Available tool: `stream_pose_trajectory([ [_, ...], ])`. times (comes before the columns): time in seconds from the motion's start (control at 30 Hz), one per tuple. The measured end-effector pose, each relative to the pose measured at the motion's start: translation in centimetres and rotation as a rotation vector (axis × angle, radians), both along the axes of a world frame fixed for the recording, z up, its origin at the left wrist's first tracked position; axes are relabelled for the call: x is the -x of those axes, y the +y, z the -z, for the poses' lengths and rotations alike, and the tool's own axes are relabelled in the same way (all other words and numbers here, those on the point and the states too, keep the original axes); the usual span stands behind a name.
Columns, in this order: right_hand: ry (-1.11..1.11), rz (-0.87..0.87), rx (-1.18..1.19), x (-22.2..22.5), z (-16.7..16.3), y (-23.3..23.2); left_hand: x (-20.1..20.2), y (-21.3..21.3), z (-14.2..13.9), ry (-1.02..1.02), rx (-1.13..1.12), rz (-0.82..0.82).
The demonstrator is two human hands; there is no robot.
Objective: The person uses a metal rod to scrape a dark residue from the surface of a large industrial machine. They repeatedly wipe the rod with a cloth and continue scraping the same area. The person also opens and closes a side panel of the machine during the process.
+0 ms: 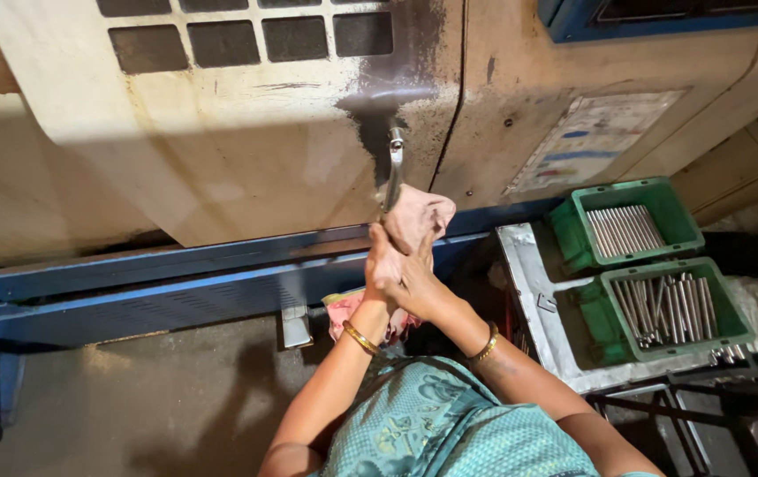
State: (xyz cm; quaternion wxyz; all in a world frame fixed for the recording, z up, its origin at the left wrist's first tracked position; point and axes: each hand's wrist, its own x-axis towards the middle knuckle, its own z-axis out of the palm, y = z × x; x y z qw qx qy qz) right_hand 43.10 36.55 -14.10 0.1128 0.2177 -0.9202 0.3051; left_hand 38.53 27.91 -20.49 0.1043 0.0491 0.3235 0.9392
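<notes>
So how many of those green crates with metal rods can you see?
2. One green crate sits farther back beside the machine; the other green crate sits nearer, on the grey tray. Others may lie outside the view.

A crumpled pinkish cloth (416, 217) is bunched at the lower end of a curved metal door handle (394, 170), just above picture centre. The cloth is faded, creased and folded over itself, touching the handle's bottom at about 11 o'clock from its middle. The handle is bright steel, upright, fixed to the grimy cream machine door.
</notes>
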Motion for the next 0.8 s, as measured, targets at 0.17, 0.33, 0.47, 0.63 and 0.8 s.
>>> stream_pose_trajectory([
  [0.17,-0.016,-0.146,-0.206,-1.9,-4.1,2.3,1.5,-1.8,-3.4,-0.122,-0.206,0.218],
  [0.33,0.022,-0.176,-0.295,-3.1,-8.0,2.3,1.6,-1.3,-2.7,0.099,-0.049,0.258],
  [0.47,-0.194,-0.188,-0.005,-2.4,-8.6,2.2,-1.0,0.1,1.3,0.628,0.482,0.12],
  [0.63,-0.259,-0.235,0.453,-1.0,-7.7,3.1,0.4,1.5,2.6,1.055,1.415,-0.208],
  [0.8,-0.72,-0.299,0.927,0.3,-7.5,5.1,0.1,0.9,-0.7,0.969,1.156,-0.404],
])
